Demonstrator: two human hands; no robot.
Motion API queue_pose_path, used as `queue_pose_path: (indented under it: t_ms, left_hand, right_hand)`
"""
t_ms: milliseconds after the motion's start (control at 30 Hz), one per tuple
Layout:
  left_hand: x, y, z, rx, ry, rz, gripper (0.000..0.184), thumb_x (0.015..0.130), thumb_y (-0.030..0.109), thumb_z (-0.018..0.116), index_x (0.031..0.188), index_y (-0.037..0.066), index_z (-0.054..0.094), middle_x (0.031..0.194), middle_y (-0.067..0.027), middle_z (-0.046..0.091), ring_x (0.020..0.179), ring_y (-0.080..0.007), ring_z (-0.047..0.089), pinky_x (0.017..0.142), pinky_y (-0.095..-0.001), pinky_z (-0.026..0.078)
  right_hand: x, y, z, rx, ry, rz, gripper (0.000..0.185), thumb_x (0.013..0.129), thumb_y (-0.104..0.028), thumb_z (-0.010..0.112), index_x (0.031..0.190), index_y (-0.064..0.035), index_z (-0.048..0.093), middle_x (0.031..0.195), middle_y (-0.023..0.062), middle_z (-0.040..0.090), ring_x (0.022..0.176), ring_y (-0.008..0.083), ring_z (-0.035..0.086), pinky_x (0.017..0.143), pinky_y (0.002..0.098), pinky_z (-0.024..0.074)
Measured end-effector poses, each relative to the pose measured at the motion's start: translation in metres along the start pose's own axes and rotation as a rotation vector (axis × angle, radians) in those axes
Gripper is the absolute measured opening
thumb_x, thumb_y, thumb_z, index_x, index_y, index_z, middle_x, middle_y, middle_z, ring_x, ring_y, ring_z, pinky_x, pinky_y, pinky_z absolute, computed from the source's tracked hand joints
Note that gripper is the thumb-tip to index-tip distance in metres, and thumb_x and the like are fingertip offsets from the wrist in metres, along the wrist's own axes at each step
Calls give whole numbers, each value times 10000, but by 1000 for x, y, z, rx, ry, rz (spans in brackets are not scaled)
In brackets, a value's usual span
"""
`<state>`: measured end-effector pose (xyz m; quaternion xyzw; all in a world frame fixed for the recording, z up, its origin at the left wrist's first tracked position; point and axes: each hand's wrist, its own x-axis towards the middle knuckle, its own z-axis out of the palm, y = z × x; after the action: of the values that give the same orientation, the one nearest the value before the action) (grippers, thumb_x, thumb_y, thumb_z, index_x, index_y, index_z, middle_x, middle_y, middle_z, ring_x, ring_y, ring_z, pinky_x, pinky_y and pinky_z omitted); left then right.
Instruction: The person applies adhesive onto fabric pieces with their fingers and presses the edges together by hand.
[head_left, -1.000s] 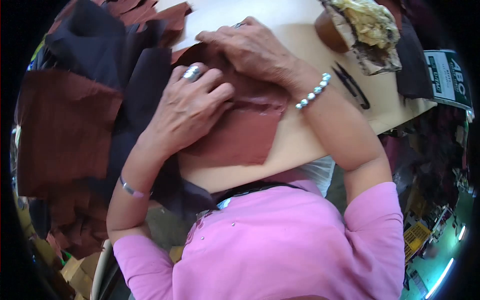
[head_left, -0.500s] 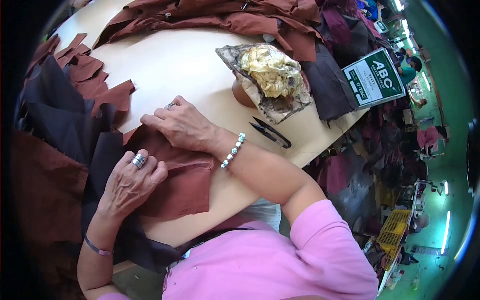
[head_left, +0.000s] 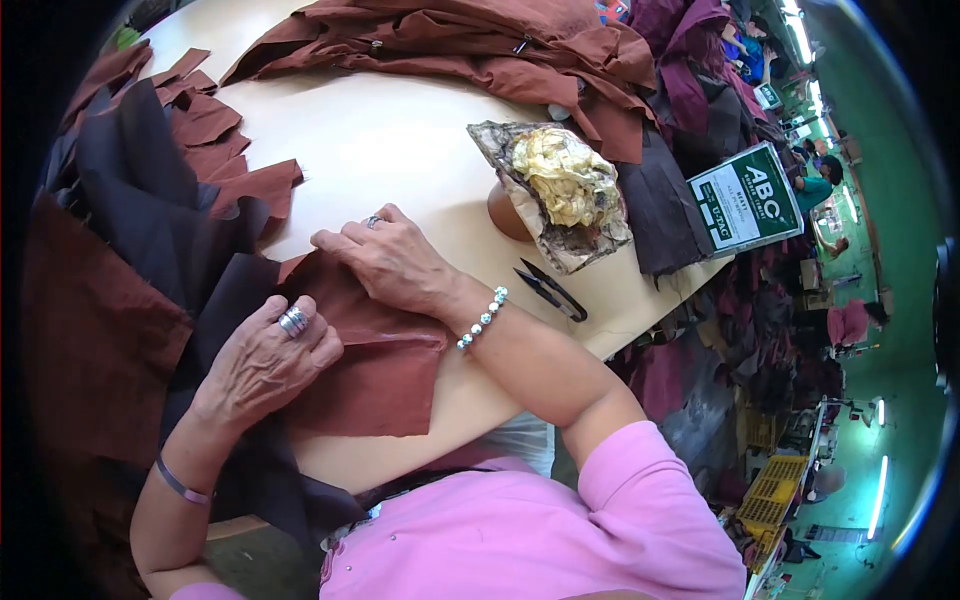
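A rust-brown cloth piece [head_left: 385, 385] with a folded seam lies on the pale table, under both my hands. My left hand [head_left: 268, 360], with a wide silver ring, is closed with curled fingers on the cloth's left side, where dark fabric lies beneath the wrist. My right hand [head_left: 392, 262] is closed at the cloth's upper edge, its fingertips bent down onto the fabric. A beaded bracelet [head_left: 483, 318] circles the right wrist. Black thread snips [head_left: 552, 290] lie to the right of that hand, apart from it. The fingertips of both hands are partly hidden.
Dark fabric [head_left: 150, 160] and rust-brown scraps [head_left: 250, 190] are heaped at left. A brown garment pile [head_left: 430, 40] covers the far edge. Crumpled yellowish material [head_left: 565, 175] sits on a brown pot [head_left: 510, 215]. A green-white ABC tin [head_left: 745, 200] stands at the table's right edge.
The whole view has shifted slightly, so the table things appear lower and further right. Both hands stay on the cloth in almost the same pose.
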<state>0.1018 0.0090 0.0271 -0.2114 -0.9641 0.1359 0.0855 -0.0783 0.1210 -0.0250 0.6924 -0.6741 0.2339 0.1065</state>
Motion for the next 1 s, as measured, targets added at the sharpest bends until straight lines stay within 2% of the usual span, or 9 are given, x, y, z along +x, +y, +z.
queue_pose_path:
  t_ms: [300, 400, 600, 700, 800, 933, 1000]
  left_hand:
    - [-10, -4, 0, -63, -125, -58, 130, 797, 136, 500, 901, 65, 535, 884, -88, 536, 949, -201, 516, 801, -323, 421]
    - [-12, -1, 6, 17, -128, -18, 142, 805, 137, 497, 919, 64, 540, 908, -94, 540, 961, -206, 518, 809, -323, 422]
    - [-18, -4, 10, 94, -103, -71, 149, 806, 131, 498, 935, 70, 542, 946, -103, 554, 993, -213, 522, 830, -325, 424]
    - [-17, -6, 9, 69, -44, -73, 145, 796, 131, 504, 922, 71, 543, 919, -96, 553, 985, -213, 522, 826, -325, 424]
    - [-22, -12, 12, 20, -26, -73, 155, 772, 132, 510, 911, 72, 544, 840, -81, 518, 900, -225, 500, 797, -333, 417]
    - [-25, -15, 13, 33, -55, -46, 151, 772, 127, 504, 909, 77, 544, 810, -74, 524, 894, -225, 507, 787, -335, 416]
    - [-29, -20, 11, -12, -98, -98, 148, 770, 128, 506, 904, 77, 545, 811, -76, 531, 894, -226, 509, 783, -339, 415]
  right_hand:
    - [0, -1, -1, 2, 14, 1, 284, 843, -110, 513, 1120, -146, 566, 750, 18, 561, 633, 179, 582, 693, 322, 398]
    - [1, -1, -3, 6, 8, 4, 284, 841, -106, 511, 1117, -141, 568, 749, 21, 564, 636, 182, 580, 692, 322, 400]
    - [1, -1, -3, 14, -14, 22, 284, 839, -94, 505, 1111, -139, 570, 743, 24, 567, 645, 190, 571, 695, 321, 402]
    - [0, 1, 1, 39, 17, 15, 287, 837, -93, 507, 1113, -142, 567, 745, 23, 564, 642, 189, 570, 693, 321, 400]
    - [0, 0, 0, 19, 4, 13, 300, 828, -87, 511, 1119, -144, 560, 744, 21, 559, 639, 187, 570, 694, 321, 399]
    - [1, -1, -3, 17, -3, 10, 320, 813, -75, 514, 1123, -146, 554, 748, 19, 556, 640, 184, 570, 696, 321, 399]
    - [0, 0, -1, 27, 8, 9, 333, 804, -65, 513, 1125, -146, 554, 752, 18, 556, 638, 184, 570, 697, 321, 399]
